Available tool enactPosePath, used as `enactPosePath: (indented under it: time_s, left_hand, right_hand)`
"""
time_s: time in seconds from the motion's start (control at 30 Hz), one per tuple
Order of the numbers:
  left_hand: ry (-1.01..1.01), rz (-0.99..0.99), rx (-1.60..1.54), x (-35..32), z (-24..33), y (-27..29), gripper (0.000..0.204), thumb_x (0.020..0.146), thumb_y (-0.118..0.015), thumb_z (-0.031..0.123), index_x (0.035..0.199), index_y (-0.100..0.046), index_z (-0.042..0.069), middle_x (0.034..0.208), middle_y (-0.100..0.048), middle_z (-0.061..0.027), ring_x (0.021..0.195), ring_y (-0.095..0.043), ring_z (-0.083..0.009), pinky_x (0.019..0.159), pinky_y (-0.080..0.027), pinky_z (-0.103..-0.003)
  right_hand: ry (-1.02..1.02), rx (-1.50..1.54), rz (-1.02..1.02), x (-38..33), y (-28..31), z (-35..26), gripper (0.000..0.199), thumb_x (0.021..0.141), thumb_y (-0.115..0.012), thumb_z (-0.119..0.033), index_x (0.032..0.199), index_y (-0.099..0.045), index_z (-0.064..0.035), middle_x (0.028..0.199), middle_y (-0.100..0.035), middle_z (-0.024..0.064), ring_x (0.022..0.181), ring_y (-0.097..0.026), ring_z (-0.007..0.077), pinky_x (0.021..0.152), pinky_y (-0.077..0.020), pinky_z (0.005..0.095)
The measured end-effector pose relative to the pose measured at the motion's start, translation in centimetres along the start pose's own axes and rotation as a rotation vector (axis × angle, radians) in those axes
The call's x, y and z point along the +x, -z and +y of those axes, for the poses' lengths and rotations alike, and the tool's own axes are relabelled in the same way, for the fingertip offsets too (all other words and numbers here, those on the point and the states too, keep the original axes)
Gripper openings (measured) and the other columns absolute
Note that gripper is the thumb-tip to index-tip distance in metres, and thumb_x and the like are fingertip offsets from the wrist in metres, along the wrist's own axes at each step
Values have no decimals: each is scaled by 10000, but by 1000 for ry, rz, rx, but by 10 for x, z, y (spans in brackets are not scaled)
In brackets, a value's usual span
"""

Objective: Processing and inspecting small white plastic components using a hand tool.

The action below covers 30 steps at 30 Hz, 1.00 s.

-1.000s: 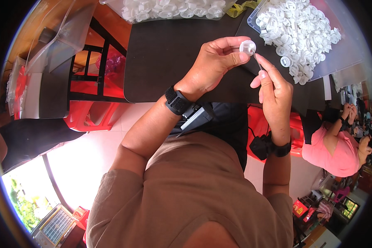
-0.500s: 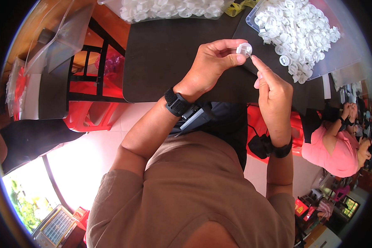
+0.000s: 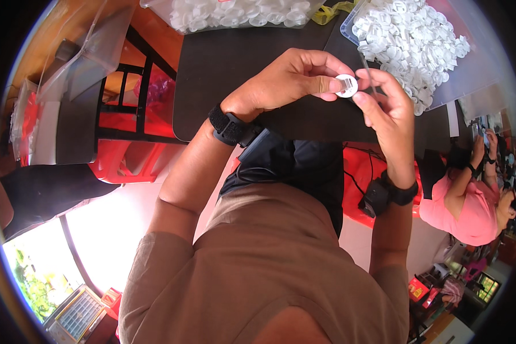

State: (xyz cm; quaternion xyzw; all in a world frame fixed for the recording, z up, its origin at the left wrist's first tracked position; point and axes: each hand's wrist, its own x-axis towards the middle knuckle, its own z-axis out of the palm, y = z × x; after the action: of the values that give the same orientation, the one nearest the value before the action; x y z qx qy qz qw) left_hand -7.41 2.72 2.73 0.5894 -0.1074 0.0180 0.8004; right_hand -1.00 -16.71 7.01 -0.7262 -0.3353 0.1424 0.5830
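The white round piece point(image 3: 349, 86) is above the dark counter point(image 3: 229, 74), pinched in the narrow grip of the left hand point(image 3: 292, 79), between thumb and fingers. The right hand point(image 3: 394, 106) holds a thin grey tool point(image 3: 366, 67) among its bent fingers, with its thumb tip just beside the piece's right edge. Many white plastic parts point(image 3: 407, 40) lie heaped in a clear tray point(image 3: 470, 80) beyond the right hand.

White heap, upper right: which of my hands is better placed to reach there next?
Probably your right hand: it is nearer the white heap, though it appears to hold a thin grey tool. Your left hand is farther away and pinches a round white piece.
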Motion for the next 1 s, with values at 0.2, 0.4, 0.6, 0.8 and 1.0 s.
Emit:
enactPosePath:
  time_s: [0.2, 0.4, 0.6, 0.8, 1.0]
  left_hand:
    - [-5, 132, -175, -4, -13, -6, 276, 914, -608, 73, 1181, -575, 17, 1110, -639, -83, 994, -613, -130, 871, -514, -267]
    - [-99, 245, -270, -7, -34, -14, 350, 850, -666, -3, 1187, -571, 13, 1116, -633, -82, 1024, -604, -141, 917, -499, -277]
    - [-23, 276, -392, -9, -43, -14, 340, 878, -634, 3, 1210, -567, 31, 1121, -633, -69, 1019, -608, -147, 913, -499, -274]
    - [-13, 330, -452, -9, -45, -9, 340, 892, -623, 25, 1225, -558, 41, 1108, -634, -57, 1013, -615, -148, 907, -516, -271]
    - [-22, 315, -458, -9, -44, -9, 337, 893, -624, 33, 1224, -563, 48, 1094, -637, -56, 1000, -619, -147, 909, -520, -269]
  right_hand:
    - [18, 99, 60, 6, -17, 20, 79, 873, -651, -63, 913, -602, -17, 752, -587, -17, 530, -444, 5, 445, -324, 174]
    - [-45, 380, 125, 6, -29, 32, 91, 873, -658, -79, 875, -589, -19, 684, -535, -30, 490, -429, 16, 425, -293, 179]
    - [-65, 254, 85, 9, -28, 37, 101, 883, -641, -82, 929, -595, -5, 715, -549, -13, 494, -432, 20, 429, -311, 183]
    - [11, -97, 180, -12, -28, 17, 228, 924, -553, -82, 1144, -589, -35, 792, -573, 10, 513, -448, 37, 452, -359, 203]
    - [106, -317, 116, -30, -30, 15, 401, 909, -451, 55, 1259, -595, -78, 731, -565, 32, 500, -432, 65, 475, -397, 230]
